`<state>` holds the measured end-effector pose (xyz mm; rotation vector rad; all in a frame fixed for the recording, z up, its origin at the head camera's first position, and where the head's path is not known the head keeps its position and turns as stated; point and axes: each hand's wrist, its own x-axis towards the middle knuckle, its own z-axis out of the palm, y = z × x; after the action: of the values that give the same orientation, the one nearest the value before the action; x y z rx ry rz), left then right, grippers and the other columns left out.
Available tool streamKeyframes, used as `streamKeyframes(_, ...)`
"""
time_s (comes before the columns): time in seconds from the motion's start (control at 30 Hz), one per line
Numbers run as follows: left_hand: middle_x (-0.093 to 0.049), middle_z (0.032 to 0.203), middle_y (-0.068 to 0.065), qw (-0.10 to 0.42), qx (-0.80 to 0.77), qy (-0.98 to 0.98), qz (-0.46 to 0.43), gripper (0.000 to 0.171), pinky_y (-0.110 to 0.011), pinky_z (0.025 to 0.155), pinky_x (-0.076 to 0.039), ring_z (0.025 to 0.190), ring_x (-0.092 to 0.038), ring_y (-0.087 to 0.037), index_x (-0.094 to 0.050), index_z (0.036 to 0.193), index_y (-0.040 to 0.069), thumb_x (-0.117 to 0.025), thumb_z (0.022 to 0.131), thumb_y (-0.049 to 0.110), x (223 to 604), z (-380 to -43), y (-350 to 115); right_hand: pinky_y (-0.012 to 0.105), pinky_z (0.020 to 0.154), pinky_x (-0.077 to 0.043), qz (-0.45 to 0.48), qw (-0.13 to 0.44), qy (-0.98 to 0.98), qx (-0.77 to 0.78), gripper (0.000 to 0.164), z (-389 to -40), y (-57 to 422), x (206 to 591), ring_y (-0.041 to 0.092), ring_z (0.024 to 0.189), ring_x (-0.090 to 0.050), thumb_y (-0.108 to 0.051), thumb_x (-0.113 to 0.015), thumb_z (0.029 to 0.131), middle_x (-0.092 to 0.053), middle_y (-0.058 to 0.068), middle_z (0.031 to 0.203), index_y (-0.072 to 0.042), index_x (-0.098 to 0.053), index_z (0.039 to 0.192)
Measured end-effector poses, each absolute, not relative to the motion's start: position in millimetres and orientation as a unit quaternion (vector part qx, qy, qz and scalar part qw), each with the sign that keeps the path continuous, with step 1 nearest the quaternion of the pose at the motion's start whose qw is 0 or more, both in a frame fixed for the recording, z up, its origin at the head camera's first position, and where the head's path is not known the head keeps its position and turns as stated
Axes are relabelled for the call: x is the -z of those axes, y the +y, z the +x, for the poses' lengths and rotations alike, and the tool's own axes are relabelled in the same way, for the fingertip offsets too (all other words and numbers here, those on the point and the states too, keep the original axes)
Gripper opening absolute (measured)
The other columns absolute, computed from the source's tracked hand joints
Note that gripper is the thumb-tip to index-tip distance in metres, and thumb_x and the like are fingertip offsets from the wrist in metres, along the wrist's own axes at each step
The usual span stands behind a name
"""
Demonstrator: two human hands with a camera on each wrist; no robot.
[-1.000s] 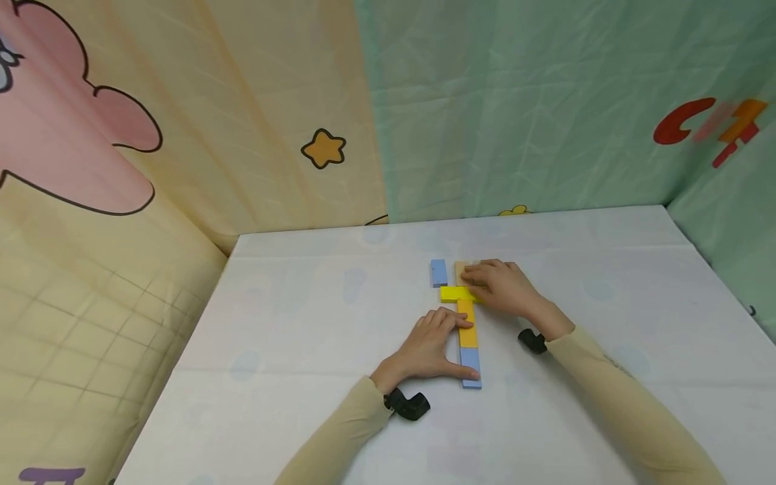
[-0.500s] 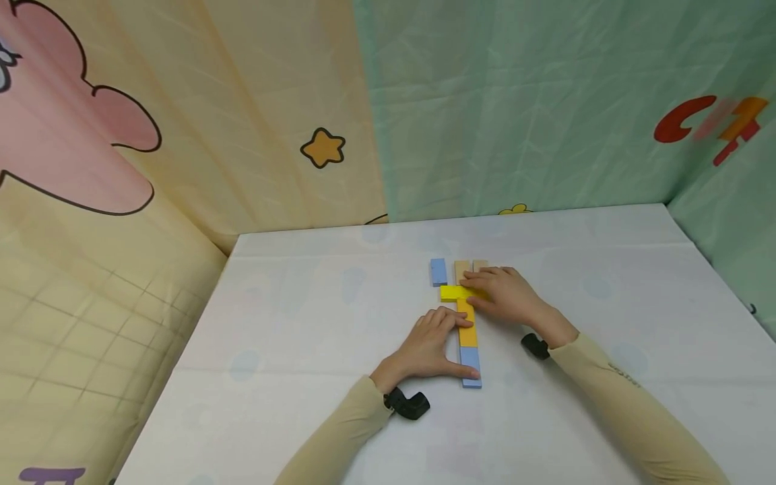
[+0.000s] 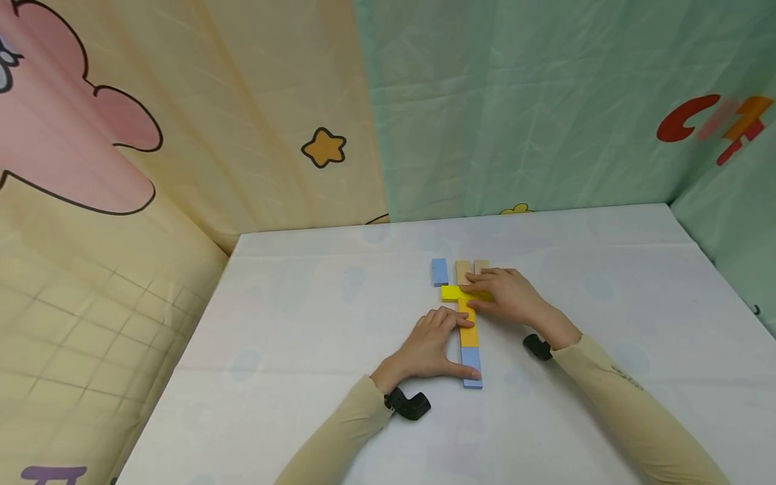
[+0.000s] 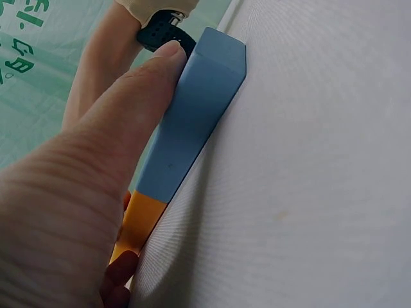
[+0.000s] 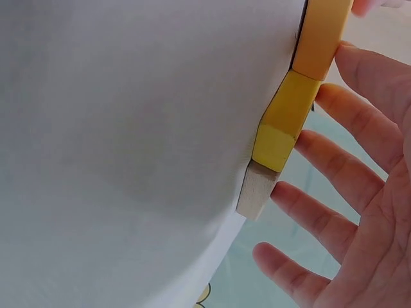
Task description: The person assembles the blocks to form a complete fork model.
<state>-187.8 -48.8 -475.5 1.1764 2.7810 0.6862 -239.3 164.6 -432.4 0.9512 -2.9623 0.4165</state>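
Several flat rectangular blocks lie on the white tabletop. A light-blue block [image 3: 471, 364] and an orange block [image 3: 468, 337] form a column, nearest end blue. Across its far end lies a yellow block [image 3: 450, 294], partly covered by my right hand [image 3: 512, 295]. Beyond it stand two tan blocks [image 3: 463, 269], side by side, and a second blue block [image 3: 439, 272] to their left. My left hand [image 3: 424, 347] rests its straight thumb [image 4: 151, 77] on the near blue block, its fingertips on the orange one. The right hand's spread, extended fingers [image 5: 337, 157] touch the orange, yellow and tan blocks from above.
The white-covered table [image 3: 291, 323] ends at hanging curtains, yellow [image 3: 261, 135] on the left and green [image 3: 515, 121] on the right. A black wrist camera [image 3: 407, 404] is strapped to the left wrist, another [image 3: 537, 347] to the right.
My right hand has drawn back slightly toward me and to the right, uncovering more of the right-hand tan block. My left hand and the blocks look unmoved.
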Motion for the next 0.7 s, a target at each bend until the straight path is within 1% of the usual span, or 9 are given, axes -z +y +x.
streamKeyframes(0.7,-0.042,0.125,0.006,0.016,-0.222,0.895,0.385,0.083,-0.023,0.088,-0.031,0.111,-0.037,-0.009,-0.047,0.133,0.022,-0.073,0.068,0.066,474.1,-187.1,-49.6,0.061,0.090,-0.036,0.293,-0.001,-0.945,-0.149,0.040,-239.9,164.2,434.4,0.038,0.123,-0.044,-0.030,-0.069,0.088,-0.053,0.011,0.133,-0.011,-0.065,0.123)
